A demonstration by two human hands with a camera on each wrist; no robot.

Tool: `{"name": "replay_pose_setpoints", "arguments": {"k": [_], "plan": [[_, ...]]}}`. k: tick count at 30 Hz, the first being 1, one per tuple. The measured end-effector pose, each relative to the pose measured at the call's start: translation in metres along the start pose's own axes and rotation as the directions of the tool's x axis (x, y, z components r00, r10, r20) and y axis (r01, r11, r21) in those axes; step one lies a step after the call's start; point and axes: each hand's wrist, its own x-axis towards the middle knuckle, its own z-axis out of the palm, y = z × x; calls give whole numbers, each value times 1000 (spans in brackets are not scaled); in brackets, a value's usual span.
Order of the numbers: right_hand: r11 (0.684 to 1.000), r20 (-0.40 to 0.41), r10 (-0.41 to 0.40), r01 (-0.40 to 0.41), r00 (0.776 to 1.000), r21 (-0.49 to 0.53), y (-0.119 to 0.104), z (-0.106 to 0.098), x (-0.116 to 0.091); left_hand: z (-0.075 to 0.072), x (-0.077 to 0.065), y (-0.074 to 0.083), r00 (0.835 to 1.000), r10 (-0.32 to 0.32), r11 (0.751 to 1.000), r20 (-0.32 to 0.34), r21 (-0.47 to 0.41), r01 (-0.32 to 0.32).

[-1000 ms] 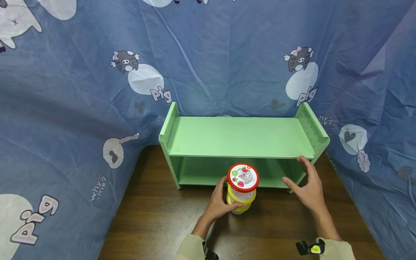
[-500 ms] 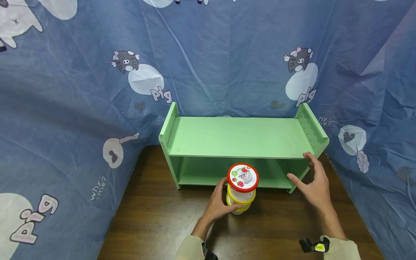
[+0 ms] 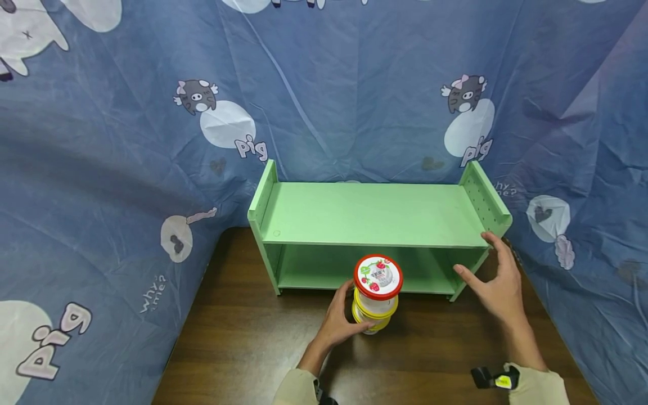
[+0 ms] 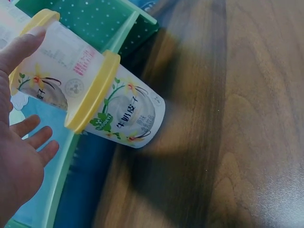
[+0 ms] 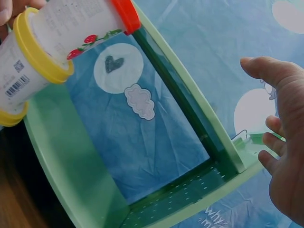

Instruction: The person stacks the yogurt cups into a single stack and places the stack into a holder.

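Observation:
An upright stack of lidded pudding cups (image 3: 375,306) stands at the wooden table in front of the green shelf (image 3: 369,214). On top is a red-lidded cup (image 5: 92,28) with strawberries printed on it; two yellow-lidded cups sit under it. The lowest cup (image 4: 133,111) shows a vanilla-flower print. My left hand (image 3: 336,320) holds the stack from the left, thumb on the near side and index finger on the far side. Its other fingers (image 4: 40,137) extend away from the cups. My right hand (image 3: 498,287), fingers spread and holding nothing, hovers before the shelf's right end.
The shelf has an upper board (image 3: 364,211), a lower board (image 3: 324,270) and raised side panels (image 3: 483,197). Blue fabric (image 3: 354,112) with pig prints hangs behind and at both sides. Brown wooden tabletop (image 3: 243,337) extends left of the stack and toward me.
My right hand has moved right and slightly away from me, farther from the stack, its fingers spread throughout. The left hand and the cups have stayed practically in place.

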Motion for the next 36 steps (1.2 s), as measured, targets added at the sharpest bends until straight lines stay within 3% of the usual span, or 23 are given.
{"name": "replay_pose_setpoints", "arguments": {"k": [36], "plan": [[997, -89, -78, 79, 993, 4, -2, -13, 15, 7, -10, -22, 994, -109, 994, 4, 33, 108]]}}
